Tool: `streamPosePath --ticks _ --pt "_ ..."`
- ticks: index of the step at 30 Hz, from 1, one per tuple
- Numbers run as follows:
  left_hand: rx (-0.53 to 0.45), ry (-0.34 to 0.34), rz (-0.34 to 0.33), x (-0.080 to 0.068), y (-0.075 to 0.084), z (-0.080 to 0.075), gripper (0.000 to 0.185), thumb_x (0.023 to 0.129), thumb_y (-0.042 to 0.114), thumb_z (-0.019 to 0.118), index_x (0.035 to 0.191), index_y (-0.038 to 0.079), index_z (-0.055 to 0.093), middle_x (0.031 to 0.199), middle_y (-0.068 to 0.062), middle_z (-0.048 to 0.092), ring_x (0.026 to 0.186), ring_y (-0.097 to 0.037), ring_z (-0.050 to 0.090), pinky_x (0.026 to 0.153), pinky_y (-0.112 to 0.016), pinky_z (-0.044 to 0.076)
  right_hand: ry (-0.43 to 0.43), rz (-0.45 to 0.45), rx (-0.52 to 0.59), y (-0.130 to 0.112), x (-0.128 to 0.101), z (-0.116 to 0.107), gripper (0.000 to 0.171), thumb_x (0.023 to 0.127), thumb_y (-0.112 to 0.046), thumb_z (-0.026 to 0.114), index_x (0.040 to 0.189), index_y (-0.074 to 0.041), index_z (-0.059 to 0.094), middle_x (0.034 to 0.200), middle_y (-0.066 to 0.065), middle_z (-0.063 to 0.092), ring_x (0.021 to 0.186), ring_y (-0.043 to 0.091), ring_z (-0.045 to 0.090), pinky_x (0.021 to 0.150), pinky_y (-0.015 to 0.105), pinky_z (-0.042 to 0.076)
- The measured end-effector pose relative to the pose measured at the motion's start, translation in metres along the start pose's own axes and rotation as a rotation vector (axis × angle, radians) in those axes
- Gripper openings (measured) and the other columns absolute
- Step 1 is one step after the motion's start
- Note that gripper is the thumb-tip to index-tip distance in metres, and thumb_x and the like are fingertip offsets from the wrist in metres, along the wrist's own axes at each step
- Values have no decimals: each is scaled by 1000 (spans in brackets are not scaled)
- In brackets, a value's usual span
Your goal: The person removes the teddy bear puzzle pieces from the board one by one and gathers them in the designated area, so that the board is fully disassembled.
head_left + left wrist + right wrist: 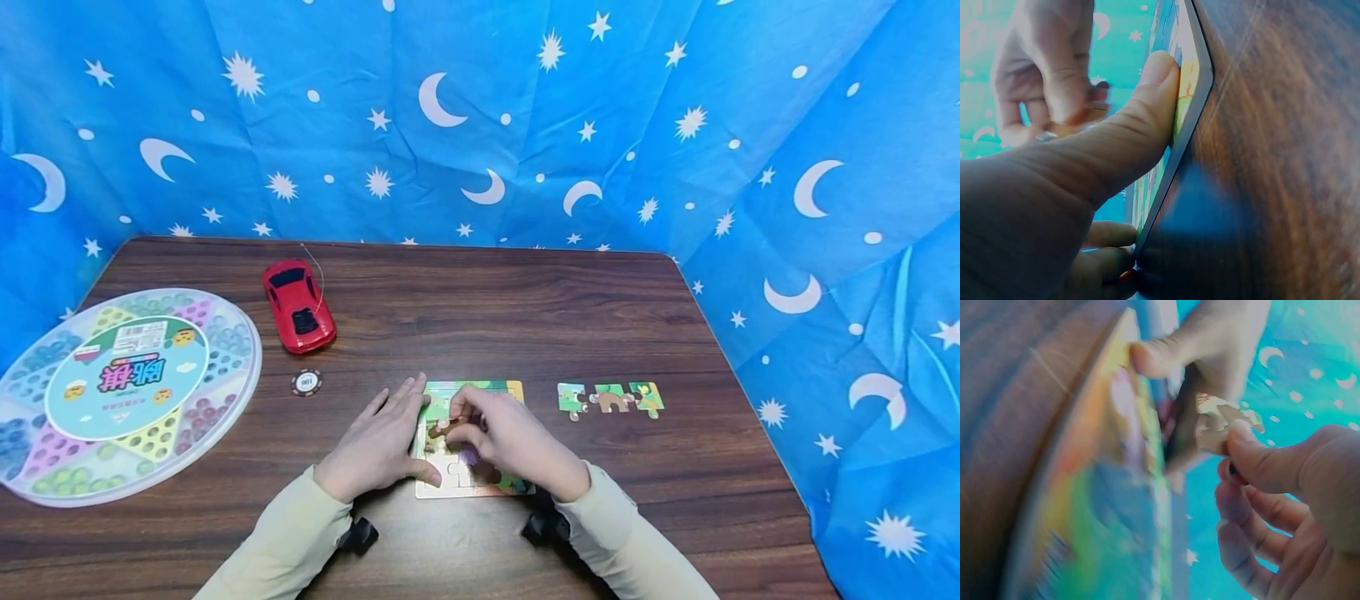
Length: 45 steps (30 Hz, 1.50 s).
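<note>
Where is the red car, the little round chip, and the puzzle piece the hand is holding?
red car (pixel 297 305), head view, on the middle of its roof.
round chip (pixel 307 382), head view, on its white centre.
puzzle piece (pixel 1225 422), right wrist view, on its pale back, just above the thumb that pinches it.

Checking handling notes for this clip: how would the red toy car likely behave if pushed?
The red toy car probably rolls if nudged lengthwise, assuming its wheels turn freely. It looks like light plastic, so a sideways push would likely skid it across the smooth wooden table. Its low body seems unlikely to tip.
</note>
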<state>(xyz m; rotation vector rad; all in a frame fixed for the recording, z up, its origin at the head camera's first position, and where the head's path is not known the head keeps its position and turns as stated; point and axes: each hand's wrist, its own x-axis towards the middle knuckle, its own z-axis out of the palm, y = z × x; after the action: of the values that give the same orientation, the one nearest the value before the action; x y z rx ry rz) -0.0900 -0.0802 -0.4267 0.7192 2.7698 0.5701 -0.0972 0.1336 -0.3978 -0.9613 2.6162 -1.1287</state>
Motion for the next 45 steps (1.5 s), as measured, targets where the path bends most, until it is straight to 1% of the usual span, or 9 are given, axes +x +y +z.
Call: streamPosePath --ticks 3,6,10,14,17,22,28,33,45 --pt "-3 5 5 1 1 1 114 62 63 78 145 -3 38 158 -19 21 146 -30 18 117 -50 17 71 -14 47 6 -9 -15 17 87 -13 72 96 -14 58 81 -9 64 69 6 59 61 22 52" --pt "-6 13 8 1 1 1 115 61 62 79 145 -4 37 158 -20 22 146 -30 19 117 -50 17 137 29 48 16 -25 -37 17 86 -11 72 96 -15 59 82 -9 65 69 11 61 58 25 53" --pt "-14 23 14 1 0 1 115 61 62 79 145 -4 36 158 -20 22 146 -30 19 117 -50 17 197 199 -27 33 -54 -66 17 85 -13 74 93 -20 61 80 -10 64 69 12 61 55 26 50" --pt "-20 16 12 0 0 0 116 62 62 78 146 -4 34 158 -20 21 146 -30 18 117 -50 16 183 375 -63 56 -84 -82 12 86 -14 73 90 -18 62 76 -7 63 67 13 59 56 25 48" --pt "-18 10 12 0 -1 0 114 62 62 78 145 -4 36 158 -20 21 146 -31 18 117 -50 16 161 444 -56 70 -99 -85 9 85 -11 74 90 -13 67 78 -4 65 67 14 60 57 25 49" --pt "-31 13 9 0 -1 -1 111 62 61 79 144 -3 39 158 -20 21 146 -31 18 117 -50 15 171 471 -104 80 -104 -79 10 80 -8 78 88 -9 71 78 -3 63 66 10 57 59 23 48" --pt "-31 17 11 0 -1 0 111 62 62 79 143 -3 39 158 -20 21 146 -31 18 117 -51 16 199 534 -185 76 -99 -73 14 79 -10 80 86 -5 69 71 -4 60 65 9 56 60 24 47" --pt "-26 23 10 0 -1 1 111 61 62 79 143 -3 40 158 -20 22 146 -31 19 117 -51 16 165 582 -216 73 -97 -72 12 82 -13 78 82 -7 67 70 -4 59 65 10 55 60 26 46" --pt "-25 19 5 0 0 1 111 61 61 79 143 -3 40 158 -20 22 146 -31 19 117 -51 16 174 517 -311 72 -97 -69 16 81 -12 78 76 -11 63 66 -6 57 62 8 52 65 33 45"
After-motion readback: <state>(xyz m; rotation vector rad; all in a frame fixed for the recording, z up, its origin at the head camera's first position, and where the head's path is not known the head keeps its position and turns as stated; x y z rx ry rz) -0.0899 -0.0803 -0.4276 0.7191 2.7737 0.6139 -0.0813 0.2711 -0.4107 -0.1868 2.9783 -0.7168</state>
